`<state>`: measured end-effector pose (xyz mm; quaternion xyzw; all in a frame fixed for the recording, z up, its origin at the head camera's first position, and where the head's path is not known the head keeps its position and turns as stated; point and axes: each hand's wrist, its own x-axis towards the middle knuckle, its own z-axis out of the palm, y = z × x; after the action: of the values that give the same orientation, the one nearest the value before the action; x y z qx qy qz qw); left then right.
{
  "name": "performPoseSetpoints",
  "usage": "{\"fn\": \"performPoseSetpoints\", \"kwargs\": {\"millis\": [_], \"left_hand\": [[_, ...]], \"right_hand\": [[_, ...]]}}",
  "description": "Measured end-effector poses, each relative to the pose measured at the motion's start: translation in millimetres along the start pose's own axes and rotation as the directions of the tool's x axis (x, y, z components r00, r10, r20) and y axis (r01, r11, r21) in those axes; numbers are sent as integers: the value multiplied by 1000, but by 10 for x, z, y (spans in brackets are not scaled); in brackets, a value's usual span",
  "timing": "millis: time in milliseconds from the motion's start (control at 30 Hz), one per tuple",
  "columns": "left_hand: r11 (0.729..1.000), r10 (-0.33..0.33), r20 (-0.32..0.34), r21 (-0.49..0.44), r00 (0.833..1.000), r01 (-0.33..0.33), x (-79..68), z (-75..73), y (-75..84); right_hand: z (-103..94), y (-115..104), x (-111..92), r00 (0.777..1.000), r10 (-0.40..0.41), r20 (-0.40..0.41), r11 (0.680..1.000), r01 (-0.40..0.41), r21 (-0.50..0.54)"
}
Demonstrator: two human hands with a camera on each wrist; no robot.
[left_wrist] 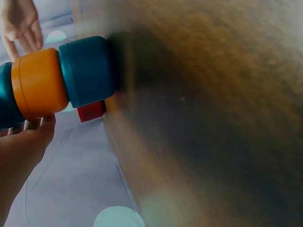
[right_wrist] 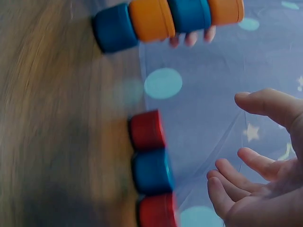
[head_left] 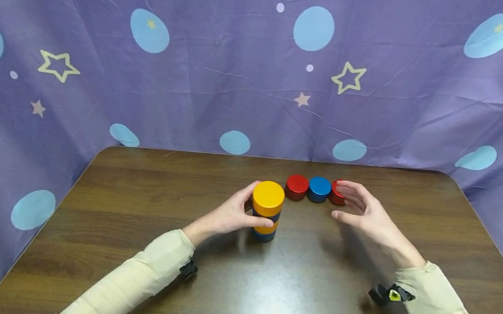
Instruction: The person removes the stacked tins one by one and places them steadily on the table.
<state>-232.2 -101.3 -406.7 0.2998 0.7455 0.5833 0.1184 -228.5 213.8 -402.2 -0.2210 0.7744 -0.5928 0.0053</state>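
My left hand (head_left: 229, 214) holds a stack of cylindrical pieces (head_left: 268, 196) upright on the table, thumb on the near side. In the right wrist view the stack alternates, a blue piece (right_wrist: 115, 28) at the bottom and an orange piece (right_wrist: 226, 11) on top. Fingers of that hand show behind the stack. My right hand (head_left: 370, 216) hovers with spread, loosely bent fingers near a red piece (head_left: 335, 195), partly covering it in the head view. The right wrist view shows a gap between this hand (right_wrist: 262, 184) and the pieces, nothing in its grasp.
Right of the stack, a red piece (head_left: 297, 187), a blue piece (head_left: 319, 189) and the partly covered red one stand in a row near the back edge. The wooden table (head_left: 156, 181) meets a purple patterned curtain (head_left: 212, 92) behind.
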Motion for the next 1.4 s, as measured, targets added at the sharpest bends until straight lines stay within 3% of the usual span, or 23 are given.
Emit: {"fn": "performPoseSetpoints", "kwargs": {"millis": [500, 867, 1400], "left_hand": [[1000, -20, -15, 8, 1000, 20, -34, 18, -84], [999, 27, -5, -34, 1000, -27, -38, 19, -125], [998, -2, 4, -70, 1000, 2, -56, 31, -45]], "right_hand": [[408, -323, 53, 989, -72, 130, 997, 67, 46], [770, -523, 158, 974, -167, 155, 983, 153, 101], [920, -567, 297, 984, -119, 136, 991, 110, 72]]}}
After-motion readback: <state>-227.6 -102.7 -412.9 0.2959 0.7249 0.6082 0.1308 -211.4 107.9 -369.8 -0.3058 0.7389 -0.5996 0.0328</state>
